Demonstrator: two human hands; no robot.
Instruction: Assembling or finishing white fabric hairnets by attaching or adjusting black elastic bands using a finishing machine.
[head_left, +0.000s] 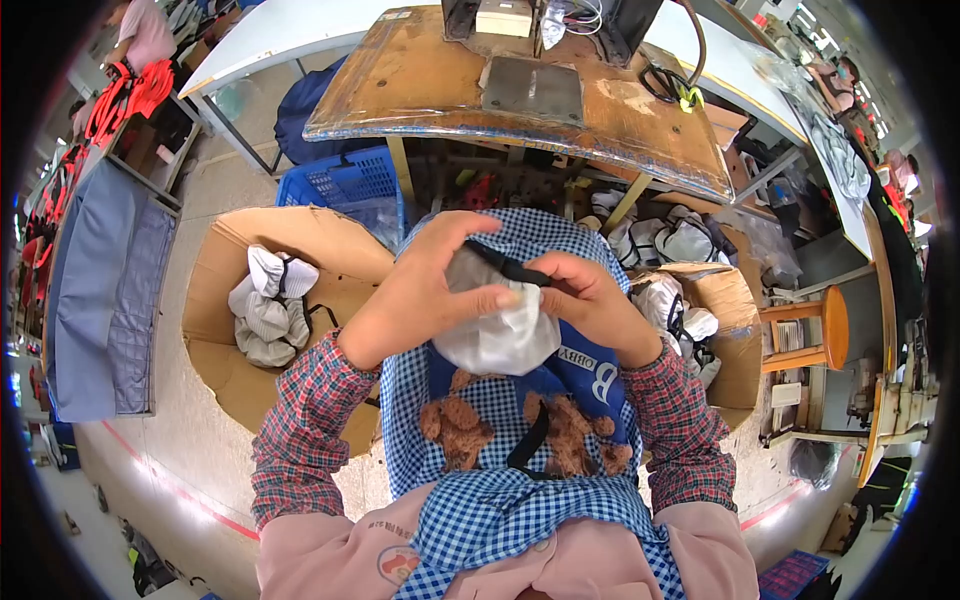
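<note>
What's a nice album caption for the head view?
Right hand pinches a black-banded white fabric piece while the left hand curves around it, above a blue-checked apron, between cardboard boxes.

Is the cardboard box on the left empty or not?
Not empty: pale fabric pieces lie piled inside the open-topped box.

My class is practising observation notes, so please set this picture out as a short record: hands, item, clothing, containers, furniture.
Left hand: curved around the item's left side, thumb against it; firmness of grip unclear
Right hand: pinching the black band between thumb and fingers
Item: white fabric piece with that band, held above the lap
Clothing: blue checked apron, plaid cuffs
Left container: open cardboard carton holding pale fabric pieces
Right container: second carton, also holding fabric pieces
Further container: blue crate
Furniture: worn wooden table ahead; wooden stool at right
</note>
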